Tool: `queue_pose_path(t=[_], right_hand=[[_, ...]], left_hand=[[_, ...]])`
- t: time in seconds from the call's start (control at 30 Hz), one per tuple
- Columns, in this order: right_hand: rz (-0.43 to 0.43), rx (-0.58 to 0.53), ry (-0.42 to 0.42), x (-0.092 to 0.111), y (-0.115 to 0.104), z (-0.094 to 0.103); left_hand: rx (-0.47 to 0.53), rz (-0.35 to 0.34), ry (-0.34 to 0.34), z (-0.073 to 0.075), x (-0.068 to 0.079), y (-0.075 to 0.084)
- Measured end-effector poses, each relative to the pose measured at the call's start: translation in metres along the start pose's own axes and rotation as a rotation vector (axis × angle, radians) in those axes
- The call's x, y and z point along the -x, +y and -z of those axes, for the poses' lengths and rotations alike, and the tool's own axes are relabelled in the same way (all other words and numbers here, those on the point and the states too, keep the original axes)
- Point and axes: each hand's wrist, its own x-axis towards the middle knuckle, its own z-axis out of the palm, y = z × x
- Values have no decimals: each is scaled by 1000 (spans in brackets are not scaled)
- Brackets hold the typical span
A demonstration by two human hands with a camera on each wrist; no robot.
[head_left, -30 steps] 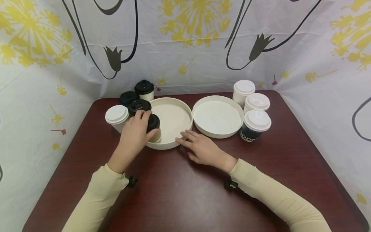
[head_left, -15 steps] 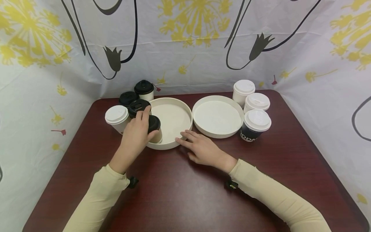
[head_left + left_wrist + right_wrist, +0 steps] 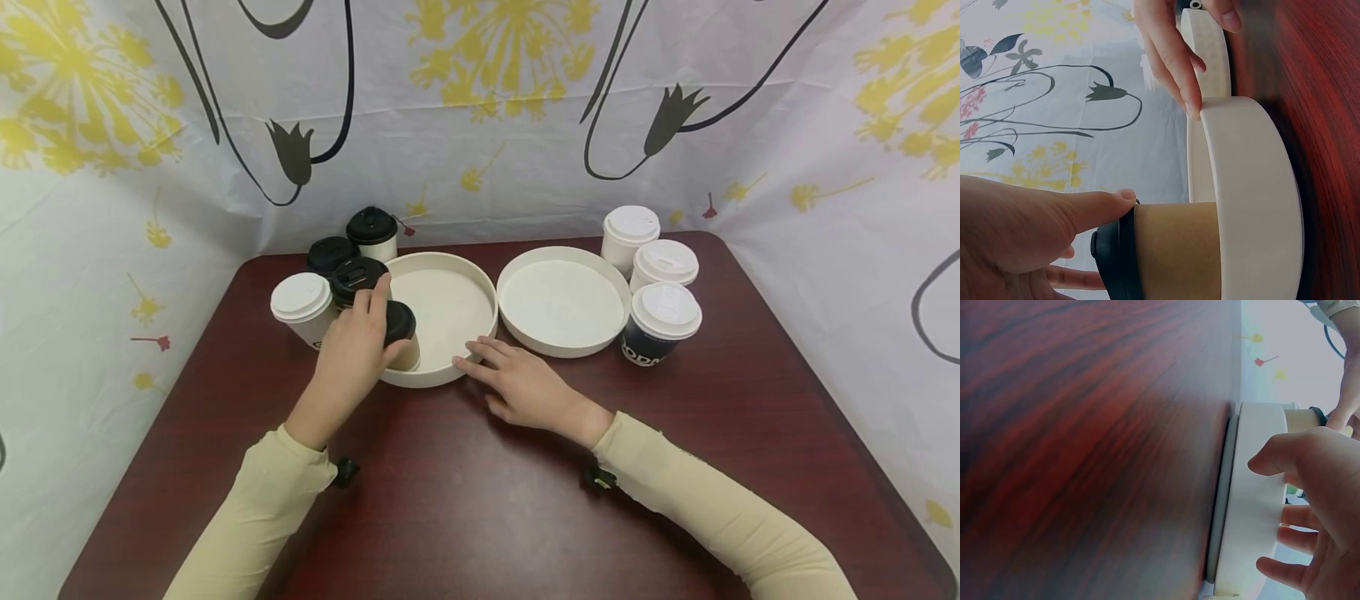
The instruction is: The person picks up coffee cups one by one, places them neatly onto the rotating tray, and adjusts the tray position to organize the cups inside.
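Note:
My left hand (image 3: 347, 348) holds a brown paper coffee cup (image 3: 1175, 250) by its black lid (image 3: 400, 322). In the left wrist view the thumb lies at the lid's edge and other fingers show on its far side. The cup stands inside the left round cream tray (image 3: 450, 292), close to the wall on its left front side. My right hand (image 3: 521, 382) is at that tray's front right, fingers mostly straight. One fingertip (image 3: 1193, 112) touches the tray's rim.
Left of the tray stand black-lidded cups (image 3: 360, 279) and a white-lidded cup (image 3: 302, 298). A second round tray (image 3: 564, 304) sits beside it. White-lidded cups (image 3: 632, 229) line its right side, the front one a dark cup (image 3: 647, 343). Patterned cloth (image 3: 480, 150) hangs behind.
The left hand's fingers have shifted slightly around the lid, and more of the lid shows. The cup has shifted very slightly toward the front right. The right hand has stayed in place.

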Motion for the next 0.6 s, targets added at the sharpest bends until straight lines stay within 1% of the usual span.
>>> queue_pose_path(t=[0.23, 0.43, 0.6], right_hand=[[-2, 0, -4, 0, 0, 1], [8, 0, 7, 0, 0, 0], [3, -5, -6, 0, 0, -1]], left_hand=[[-5, -4, 6, 1, -1, 0], [-1, 8, -15, 0, -2, 0], [-10, 14, -29, 0, -2, 0]])
